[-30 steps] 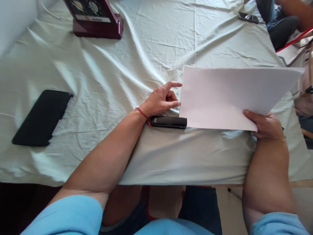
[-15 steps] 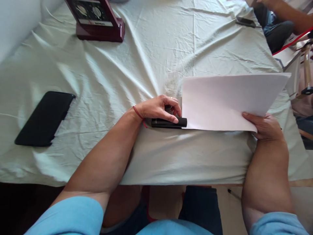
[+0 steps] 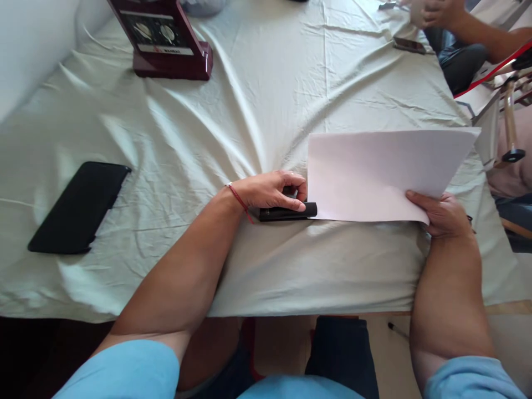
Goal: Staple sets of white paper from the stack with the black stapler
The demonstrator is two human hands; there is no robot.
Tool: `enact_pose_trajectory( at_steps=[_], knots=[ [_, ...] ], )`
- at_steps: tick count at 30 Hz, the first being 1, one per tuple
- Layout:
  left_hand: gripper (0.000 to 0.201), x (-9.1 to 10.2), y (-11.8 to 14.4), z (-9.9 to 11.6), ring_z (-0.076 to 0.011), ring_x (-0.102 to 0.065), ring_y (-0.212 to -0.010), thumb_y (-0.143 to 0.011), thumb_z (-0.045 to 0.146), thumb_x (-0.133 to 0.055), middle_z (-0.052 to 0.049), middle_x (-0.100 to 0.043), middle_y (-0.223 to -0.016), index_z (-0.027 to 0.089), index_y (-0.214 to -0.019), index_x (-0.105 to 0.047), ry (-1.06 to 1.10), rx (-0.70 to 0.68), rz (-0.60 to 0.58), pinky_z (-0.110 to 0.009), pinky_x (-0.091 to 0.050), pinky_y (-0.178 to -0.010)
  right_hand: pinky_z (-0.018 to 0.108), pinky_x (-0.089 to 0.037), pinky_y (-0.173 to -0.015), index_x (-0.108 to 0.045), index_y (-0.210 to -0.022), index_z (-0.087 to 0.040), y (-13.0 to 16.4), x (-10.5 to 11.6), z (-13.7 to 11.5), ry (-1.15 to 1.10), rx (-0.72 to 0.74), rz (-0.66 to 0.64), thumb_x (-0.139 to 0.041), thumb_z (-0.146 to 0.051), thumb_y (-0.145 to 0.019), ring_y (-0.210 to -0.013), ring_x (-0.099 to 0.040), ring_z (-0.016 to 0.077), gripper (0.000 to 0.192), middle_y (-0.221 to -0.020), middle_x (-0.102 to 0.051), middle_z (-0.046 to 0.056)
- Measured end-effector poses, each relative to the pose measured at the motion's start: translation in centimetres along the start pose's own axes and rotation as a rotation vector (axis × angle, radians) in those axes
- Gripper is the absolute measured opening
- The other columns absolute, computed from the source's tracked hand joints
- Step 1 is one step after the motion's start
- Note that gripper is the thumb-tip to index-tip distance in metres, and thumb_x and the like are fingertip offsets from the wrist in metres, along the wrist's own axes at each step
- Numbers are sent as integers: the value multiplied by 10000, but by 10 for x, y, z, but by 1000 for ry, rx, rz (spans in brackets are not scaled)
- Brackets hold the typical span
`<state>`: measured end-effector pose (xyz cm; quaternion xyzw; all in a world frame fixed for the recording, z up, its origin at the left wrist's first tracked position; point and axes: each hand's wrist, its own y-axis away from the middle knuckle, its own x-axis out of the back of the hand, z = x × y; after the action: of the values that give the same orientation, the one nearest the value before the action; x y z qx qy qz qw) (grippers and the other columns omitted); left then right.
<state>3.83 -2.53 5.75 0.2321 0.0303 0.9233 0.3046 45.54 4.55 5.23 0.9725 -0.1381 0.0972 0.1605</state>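
Black stapler [image 3: 286, 212] lying flat on the pale tablecloth [image 3: 257, 100], near the front edge, its far end just meeting the left edge of a white sheet of paper [image 3: 382, 172]. Left hand [image 3: 272, 191] draped over the stapler's top, fingers curled down along its far side and thumb along the near side, closed on it as if to steady or press it where paper and stapler meet. Hard to tell from this angle whether the paper's edge sits inside the stapler's mouth or only beside it. Right hand [image 3: 443, 213] pinching the sheet's near right corner, thumb on top, holding the page raised and tilted off the cloth so that its left edge stays lined up at the stapler. Well to the left of the left hand, a black phone [image 3: 78, 206] flat on the cloth. Far beyond it, a dark red stand [image 3: 166, 41]. Past the right hand, at the far corner, another person's hand [image 3: 432, 11] above a second phone [image 3: 409, 45].
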Motion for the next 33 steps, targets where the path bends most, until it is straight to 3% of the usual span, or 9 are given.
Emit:
enact_pose_trajectory(
  at_steps=[4, 10, 12, 15, 18, 23, 30, 33],
  knots=[
    [285, -2, -4, -11, -207, -628, -898, -866, 445, -880, -35, -737, -965, 241, -1060, -923, 71, -99, 50, -317, -491, -839, 243, -609, -603, -863, -849, -175, -6, 1, 9, -43, 40, -31, -1093, -177, -454, -768, -725, 179, 457, -925, -872, 77],
    [304, -6, 3, -24, -227, -705, -862, -843, 507, -980, -85, -837, -923, 243, -993, -977, 255, -142, 85, -323, -517, -794, 242, -630, -606, -845, -824, -187, -11, -6, 11, -133, 91, 63, -1041, -158, -516, -799, -737, 187, 366, -926, -863, 70],
    [383, -9, 4, -26, -202, -676, -813, -874, 588, -973, -90, -814, -860, 208, -929, -960, 397, -137, 214, -308, -507, -759, 238, -652, -614, -820, -829, -221, -12, -9, 13, -190, 125, 68, -1047, -167, -512, -832, -748, 193, 394, -960, -870, 47],
    [474, -15, 0, -29, -142, -580, -735, -848, 653, -1014, -64, -768, -823, 190, -860, -913, 671, -151, 546, -271, -484, -704, 239, -687, -680, -758, -820, -245, -12, -14, 14, -271, 167, 57, -1077, -186, -502, -900, -773, 203, 454, -996, -873, 37],
    [499, -19, -8, -34, -119, -607, -768, -749, 605, -1110, -62, -790, -925, 179, -862, -875, 890, -163, 695, -245, -536, -738, 241, -704, -783, -729, -840, -231, -10, -21, 14, -329, 172, 73, -1056, -165, -525, -958, -785, 196, 459, -1007, -864, 36],
    [543, -20, -13, -40, -108, -664, -796, -690, 543, -1164, -48, -792, -955, 154, -909, -855, 958, -138, 702, -236, -583, -769, 214, -682, -806, -736, -850, -205, -6, -25, 15, -321, 127, 95, -1005, -118, -570, -948, -772, 173, 398, -1014, -851, 55],
    [470, -19, -12, -41, -98, -659, -756, -718, 477, -1142, -47, -808, -926, 156, -922, -865, 937, -111, 667, -234, -558, -746, 179, -643, -627, -837, -858, -206, 14, 8, 17, -220, 30, 129, -1014, -119, -507, -809, -743, 169, 403, -972, -853, 61],
    [456, -18, -12, -41, -104, -658, -755, -724, 463, -1138, -52, -808, -931, 156, -922, -867, 932, -117, 666, -244, -566, -742, 219, -666, -619, -808, -851, -232, 20, 6, 5, -269, 96, 93, -1024, -169, -527, -876, -791, 203, 395, -1087, -870, 71]
  ],
)
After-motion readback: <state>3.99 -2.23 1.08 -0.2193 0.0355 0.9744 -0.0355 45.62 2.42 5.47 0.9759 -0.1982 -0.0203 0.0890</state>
